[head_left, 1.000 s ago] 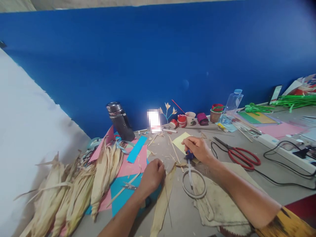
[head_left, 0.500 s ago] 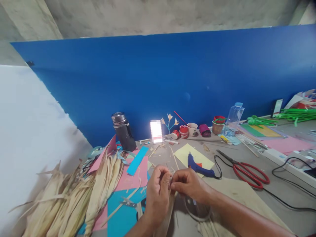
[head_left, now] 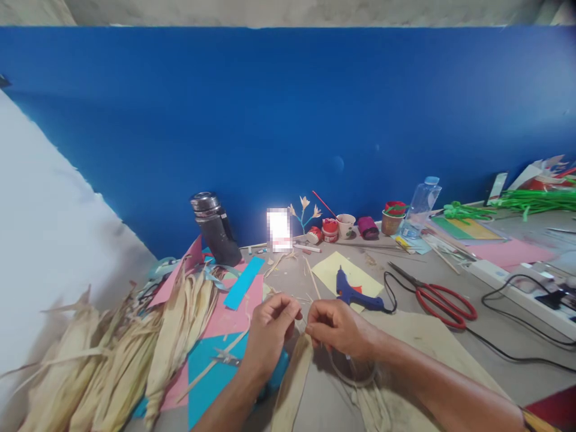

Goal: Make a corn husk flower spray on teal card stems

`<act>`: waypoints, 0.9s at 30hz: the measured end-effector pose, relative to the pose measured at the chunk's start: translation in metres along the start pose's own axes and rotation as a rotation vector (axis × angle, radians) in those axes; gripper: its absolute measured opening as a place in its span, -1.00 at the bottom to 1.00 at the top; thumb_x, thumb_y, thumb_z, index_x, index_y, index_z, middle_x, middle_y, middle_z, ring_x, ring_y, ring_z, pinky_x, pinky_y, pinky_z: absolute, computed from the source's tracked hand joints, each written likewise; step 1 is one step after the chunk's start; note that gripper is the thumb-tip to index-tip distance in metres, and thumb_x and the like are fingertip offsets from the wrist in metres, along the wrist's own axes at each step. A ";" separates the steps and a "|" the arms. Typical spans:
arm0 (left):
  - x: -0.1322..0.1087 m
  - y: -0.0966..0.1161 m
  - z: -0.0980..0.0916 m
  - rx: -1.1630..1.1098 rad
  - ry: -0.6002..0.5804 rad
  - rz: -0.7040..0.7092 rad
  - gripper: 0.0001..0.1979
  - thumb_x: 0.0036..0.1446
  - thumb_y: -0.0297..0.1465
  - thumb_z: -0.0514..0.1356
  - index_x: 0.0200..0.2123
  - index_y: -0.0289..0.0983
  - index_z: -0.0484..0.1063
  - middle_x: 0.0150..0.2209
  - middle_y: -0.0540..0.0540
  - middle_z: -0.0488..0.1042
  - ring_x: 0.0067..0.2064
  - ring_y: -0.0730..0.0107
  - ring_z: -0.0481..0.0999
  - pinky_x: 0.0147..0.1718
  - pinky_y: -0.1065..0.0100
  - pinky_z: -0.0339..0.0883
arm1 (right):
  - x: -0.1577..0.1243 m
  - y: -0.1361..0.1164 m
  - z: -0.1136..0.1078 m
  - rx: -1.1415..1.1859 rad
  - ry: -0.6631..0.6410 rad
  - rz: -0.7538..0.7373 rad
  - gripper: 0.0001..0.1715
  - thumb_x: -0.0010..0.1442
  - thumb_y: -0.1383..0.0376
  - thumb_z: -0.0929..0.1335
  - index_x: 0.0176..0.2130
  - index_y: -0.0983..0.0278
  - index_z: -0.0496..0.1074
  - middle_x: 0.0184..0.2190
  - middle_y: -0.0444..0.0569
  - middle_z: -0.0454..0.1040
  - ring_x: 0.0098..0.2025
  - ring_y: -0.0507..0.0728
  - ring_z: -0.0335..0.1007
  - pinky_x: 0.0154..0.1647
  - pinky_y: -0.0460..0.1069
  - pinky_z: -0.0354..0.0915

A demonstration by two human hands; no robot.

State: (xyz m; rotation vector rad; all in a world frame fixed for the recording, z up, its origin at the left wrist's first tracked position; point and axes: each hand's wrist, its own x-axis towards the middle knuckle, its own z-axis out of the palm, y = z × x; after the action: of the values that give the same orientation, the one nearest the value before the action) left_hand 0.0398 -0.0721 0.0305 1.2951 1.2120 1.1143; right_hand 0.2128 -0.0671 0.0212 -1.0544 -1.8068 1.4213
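My right hand (head_left: 344, 329) pinches the narrow top end of a pale corn husk strip (head_left: 291, 387), which hangs down toward the near table edge. My left hand (head_left: 272, 330) is a little to the left of it, thumb and fingertips pressed together; whatever lies between them is too thin to make out. Beneath my right wrist lies a clear ring-shaped object (head_left: 353, 379), partly covered. Small scissors (head_left: 226, 358) rest beside my left forearm, their handles partly hidden. Beyond my right hand a blue glue gun (head_left: 357, 293) lies on yellow paper (head_left: 330, 268).
Bundles of corn husks (head_left: 108, 366) are heaped at left near a dark thermos (head_left: 216, 231). Red-handled scissors (head_left: 443, 303) and a white power strip (head_left: 517, 291) with cables lie right. Along the blue panel (head_left: 252, 120) stand a husk flower (head_left: 304, 210), paper cup (head_left: 345, 225) and plastic bottle (head_left: 422, 207).
My hands have moved apart slightly, the left one drawing left. The husk strip's top end now shows at my right fingertips. The whole view has shifted a little.
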 end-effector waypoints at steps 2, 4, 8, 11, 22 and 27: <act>0.001 0.002 -0.001 -0.001 0.008 -0.009 -0.68 0.06 -0.18 0.23 -0.56 -0.29 0.36 -0.71 0.11 0.14 -0.63 0.58 0.09 -0.62 0.48 -0.03 | 0.000 -0.001 0.000 -0.013 0.002 0.001 -0.94 0.12 0.36 0.31 -0.40 0.30 0.34 -0.55 -0.18 0.46 -0.61 -0.07 0.24 -0.62 -0.20 0.10; 0.001 0.003 -0.002 -0.003 0.011 -0.003 -0.68 0.04 -0.18 0.24 -0.57 -0.30 0.37 -0.71 0.11 0.14 -0.63 0.58 0.08 -0.62 0.48 -0.04 | -0.001 0.000 -0.001 -0.022 -0.007 0.007 -0.95 0.12 0.37 0.31 -0.40 0.30 0.33 -0.56 -0.18 0.45 -0.60 -0.07 0.26 -0.62 -0.20 0.11; 0.002 0.003 -0.006 -0.005 -0.011 0.015 -0.68 0.02 -0.19 0.26 -0.59 -0.31 0.40 -0.70 0.09 0.15 -0.63 0.59 0.08 -0.62 0.47 -0.05 | -0.002 0.000 -0.003 -0.032 -0.053 0.012 -0.94 0.12 0.41 0.27 -0.40 0.29 0.31 -0.55 -0.20 0.43 -0.59 -0.07 0.26 -0.62 -0.20 0.10; 0.004 0.000 -0.009 -0.046 -0.047 0.006 -0.69 0.01 -0.23 0.27 -0.60 -0.33 0.42 -0.67 0.07 0.20 -0.62 0.61 0.08 -0.62 0.47 -0.05 | -0.002 -0.002 -0.006 -0.052 -0.080 0.016 -0.94 0.12 0.41 0.27 -0.39 0.28 0.30 -0.57 -0.21 0.39 -0.59 -0.08 0.22 -0.63 -0.21 0.09; 0.005 0.007 -0.009 -0.165 -0.068 -0.114 -0.70 -0.04 -0.24 0.29 -0.60 -0.31 0.34 -0.59 0.01 0.36 -0.65 0.61 0.17 -0.66 0.48 0.03 | -0.001 -0.003 -0.006 -0.077 -0.080 0.012 -0.91 0.13 0.38 0.29 -0.43 0.29 0.32 -0.58 -0.20 0.38 -0.60 -0.08 0.20 -0.62 -0.19 0.10; 0.002 0.001 -0.002 -0.106 -0.046 -0.070 -0.70 0.02 -0.17 0.26 -0.49 -0.32 0.43 -0.51 -0.03 0.42 -0.59 0.55 0.29 -0.62 0.47 0.15 | 0.004 0.004 -0.004 -0.005 -0.009 0.029 -0.88 0.15 0.32 0.30 -0.42 0.30 0.32 -0.58 -0.18 0.39 -0.63 -0.08 0.19 -0.67 -0.19 0.09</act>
State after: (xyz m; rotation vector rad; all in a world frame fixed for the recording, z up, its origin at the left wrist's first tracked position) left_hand 0.0376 -0.0697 0.0319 1.1829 1.1406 1.0785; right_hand 0.2150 -0.0612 0.0187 -1.0826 -1.8092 1.4415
